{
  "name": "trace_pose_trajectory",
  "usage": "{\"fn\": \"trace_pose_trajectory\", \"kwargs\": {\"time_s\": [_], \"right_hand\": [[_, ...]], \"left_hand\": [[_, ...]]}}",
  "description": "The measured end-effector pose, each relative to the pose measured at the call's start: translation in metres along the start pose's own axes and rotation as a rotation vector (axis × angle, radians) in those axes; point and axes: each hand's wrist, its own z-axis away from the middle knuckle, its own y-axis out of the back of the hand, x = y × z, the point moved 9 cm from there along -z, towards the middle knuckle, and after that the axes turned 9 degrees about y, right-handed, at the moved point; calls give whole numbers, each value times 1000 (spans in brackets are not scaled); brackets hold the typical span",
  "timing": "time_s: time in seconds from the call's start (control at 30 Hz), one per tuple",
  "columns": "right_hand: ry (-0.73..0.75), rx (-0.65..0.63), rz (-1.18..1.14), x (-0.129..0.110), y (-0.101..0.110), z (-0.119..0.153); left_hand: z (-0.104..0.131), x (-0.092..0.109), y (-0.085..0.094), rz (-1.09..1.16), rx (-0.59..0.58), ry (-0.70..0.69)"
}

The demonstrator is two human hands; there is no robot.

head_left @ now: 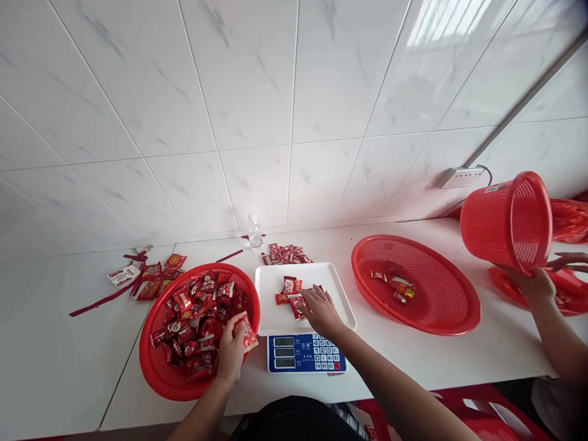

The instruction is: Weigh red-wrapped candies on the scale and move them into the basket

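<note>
My left hand (231, 353) is closed round a red packet (246, 333) at the right rim of a red basket (147, 363) full of red wrapped packets. On the white tray (339, 298) of a scale, my right hand (321, 309) has its fingers spread over a small group of red packets (290, 286). Whether the fingertips touch them is hard to tell. The scale's blue keypad and display panel (307, 354) faces me below the tray.
To the right is a wide red basket (445, 296) with a few packets. Another person's hands hold a red bucket-shaped basket (487, 221) tilted above a red bag. Loose packets (286, 253) and a clear bottle (255, 234) stand near the wall; ribbons and packets (151, 280) lie left.
</note>
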Motion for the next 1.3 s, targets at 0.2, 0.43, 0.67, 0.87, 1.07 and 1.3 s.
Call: {"fn": "trace_pose_trajectory", "kwargs": {"time_s": [0.2, 0.43, 0.67, 0.87, 1.07, 1.3], "right_hand": [[-62, 27, -248, -5, -12, 66], [-80, 12, -198, 1, -16, 80], [48, -130, 17, -26, -16, 20], [159, -241, 143, -46, -45, -22], [246, -225, 72, -53, -39, -15], [109, -60, 11, -16, -3, 12]], "left_hand": [[-4, -5, -7, 59, -116, 74], [-13, -19, -11, 130, -160, 179], [-16, -16, -7, 89, -115, 71], [-17, -16, -6, 22, -92, 29], [-17, -16, -6, -10, -87, 27], [-19, -18, -6, -29, -69, 54]]}}
